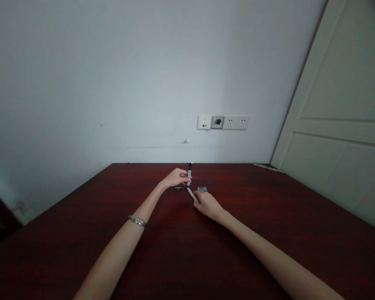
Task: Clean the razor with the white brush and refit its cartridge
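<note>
My left hand [176, 178] is closed around the pale grey handle of a razor [189, 176], held upright with its dark neck and T-shaped head on top. My right hand [208, 204] pinches a narrow, pale strip-like piece [192, 193] that slants up to the left, its far end at the foot of the razor; whether the two touch I cannot tell. On the table left of that piece lies a small black and green item [178, 188]. Just beyond my right fingers rests a small clear plastic case [202, 188], partly covered by the hand.
The dark red wooden table [162, 258] runs up to a white wall [143, 83]. Wall sockets [236, 122] sit above its back edge. A thin flat strip [268, 168] lies at the far right corner, beside a pale panelled door [337, 116].
</note>
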{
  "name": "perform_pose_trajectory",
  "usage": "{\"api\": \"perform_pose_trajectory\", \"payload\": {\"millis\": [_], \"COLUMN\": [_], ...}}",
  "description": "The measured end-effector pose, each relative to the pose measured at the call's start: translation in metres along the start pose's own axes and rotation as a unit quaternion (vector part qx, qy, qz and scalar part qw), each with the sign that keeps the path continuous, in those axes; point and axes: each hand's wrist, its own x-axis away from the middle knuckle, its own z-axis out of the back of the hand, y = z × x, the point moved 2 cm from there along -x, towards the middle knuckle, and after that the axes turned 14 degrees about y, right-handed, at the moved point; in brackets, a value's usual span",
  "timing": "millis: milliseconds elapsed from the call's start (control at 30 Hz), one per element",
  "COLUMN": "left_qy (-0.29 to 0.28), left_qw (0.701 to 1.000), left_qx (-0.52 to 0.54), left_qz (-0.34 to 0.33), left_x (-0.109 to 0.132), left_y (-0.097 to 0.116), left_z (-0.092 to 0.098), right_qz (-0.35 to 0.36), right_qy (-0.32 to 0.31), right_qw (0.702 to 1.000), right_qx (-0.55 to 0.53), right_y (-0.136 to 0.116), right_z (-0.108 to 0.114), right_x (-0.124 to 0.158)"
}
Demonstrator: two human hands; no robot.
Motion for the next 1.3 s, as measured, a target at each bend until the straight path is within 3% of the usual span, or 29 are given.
{"api": "perform_pose_trajectory", "payload": {"millis": [167, 300, 433, 533, 700, 833, 1067, 1300], "left_qy": [0.010, 0.016, 0.036, 0.049, 0.058, 0.051, 0.053, 0.051], "left_qw": [1.000, 0.999, 0.998, 0.991, 0.961, 0.942, 0.926, 0.913], "left_qx": [0.002, 0.003, -0.028, -0.099, -0.235, -0.282, -0.323, -0.341], "left_qz": [-0.006, -0.029, -0.052, -0.082, -0.131, -0.176, -0.187, -0.219], "left_x": [0.002, 0.004, 0.005, 0.005, 0.004, 0.005, 0.008, 0.015], "left_y": [0.005, 0.014, 0.014, 0.005, -0.009, -0.010, -0.003, 0.005], "left_z": [0.005, 0.012, 0.016, 0.015, 0.008, -0.001, -0.011, -0.009], "right_qz": [-0.004, 0.004, -0.036, -0.050, 0.044, 0.116, 0.191, 0.216], "right_qy": [0.029, 0.100, 0.182, 0.215, 0.254, 0.262, 0.279, 0.329], "right_qw": [0.992, 0.974, 0.958, 0.957, 0.964, 0.958, 0.940, 0.916], "right_qx": [-0.127, -0.202, -0.218, -0.187, -0.068, 0.030, 0.053, 0.075], "right_y": [0.004, 0.015, 0.039, 0.060, 0.082, 0.080, 0.064, 0.086], "right_z": [0.000, 0.004, 0.010, 0.016, 0.032, 0.043, 0.052, 0.058], "right_x": [-0.005, -0.013, -0.023, -0.028, -0.028, -0.023, -0.020, -0.022]}}
